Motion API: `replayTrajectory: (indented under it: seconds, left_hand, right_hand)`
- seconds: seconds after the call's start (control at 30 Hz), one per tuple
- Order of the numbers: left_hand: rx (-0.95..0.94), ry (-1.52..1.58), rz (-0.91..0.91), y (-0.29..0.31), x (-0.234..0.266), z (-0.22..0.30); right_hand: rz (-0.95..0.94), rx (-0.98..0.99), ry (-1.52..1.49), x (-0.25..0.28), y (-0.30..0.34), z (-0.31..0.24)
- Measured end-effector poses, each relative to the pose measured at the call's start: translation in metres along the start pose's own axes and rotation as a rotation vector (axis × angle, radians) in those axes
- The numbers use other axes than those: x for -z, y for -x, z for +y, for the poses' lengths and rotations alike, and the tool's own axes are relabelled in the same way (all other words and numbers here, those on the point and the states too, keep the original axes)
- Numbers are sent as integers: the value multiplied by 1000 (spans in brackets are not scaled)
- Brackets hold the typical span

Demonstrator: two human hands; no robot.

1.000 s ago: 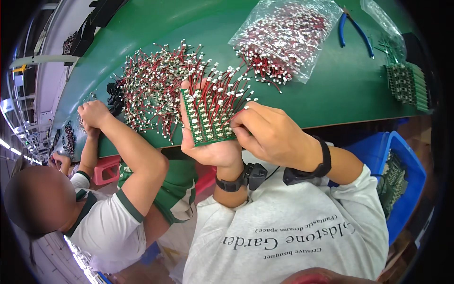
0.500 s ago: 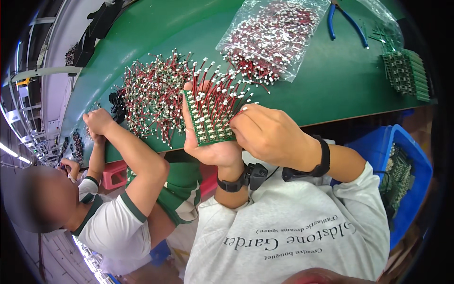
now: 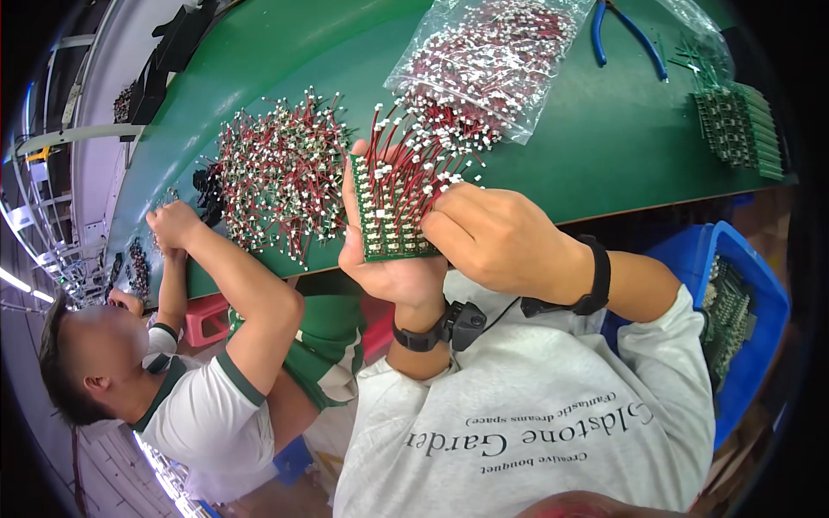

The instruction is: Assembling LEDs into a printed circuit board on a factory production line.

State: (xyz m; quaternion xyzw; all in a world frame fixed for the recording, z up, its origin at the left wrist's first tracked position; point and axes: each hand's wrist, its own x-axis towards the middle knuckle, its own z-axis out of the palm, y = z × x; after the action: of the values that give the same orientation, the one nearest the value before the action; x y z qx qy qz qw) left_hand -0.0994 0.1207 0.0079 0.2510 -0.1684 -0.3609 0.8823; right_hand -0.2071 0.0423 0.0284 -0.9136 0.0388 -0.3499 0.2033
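Observation:
A green circuit board panel (image 3: 393,246) rests across the palm of my left hand (image 3: 397,281), whose thumb and fingers wrap its edges. Rows of small white parts cover its lower area. Red wire leads (image 3: 401,173) with white plugs stand up thickly from the upper rows. My right hand (image 3: 501,237) is pinched at the panel's right edge, on a red wire lead that the fingertips mostly hide. Beyond the panel lies a clear plastic bag (image 3: 492,65) of such leads, some spilling from its mouth. Left of the panel is a loose heap of wired pieces (image 3: 281,173).
Blue-handled pliers (image 3: 598,34) and stacked green boards (image 3: 727,129) lie on the green table (image 3: 613,147). A blue bin (image 3: 764,268) holding boards stands at my right. At left a co-worker's hands (image 3: 177,224) work near dark small parts; a pink stool (image 3: 207,318) is below.
The panel and my left hand have shifted slightly right, and the panel has tilted a little. My right fingertips have moved in closer against the panel. The co-worker's head has turned.

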Motion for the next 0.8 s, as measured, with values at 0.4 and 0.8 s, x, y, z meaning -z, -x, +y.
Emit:
replayTrajectory:
  seconds: [0.4, 0.8]
  left_hand:
    - [-9, -165, 102, 1, 7, 8]
    - [-161, -25, 235, -2, 44, 52]
  right_hand:
    - [-43, 18, -8, -12, -4, -3]
    - [71, -123, 372, 18, -35, 57]
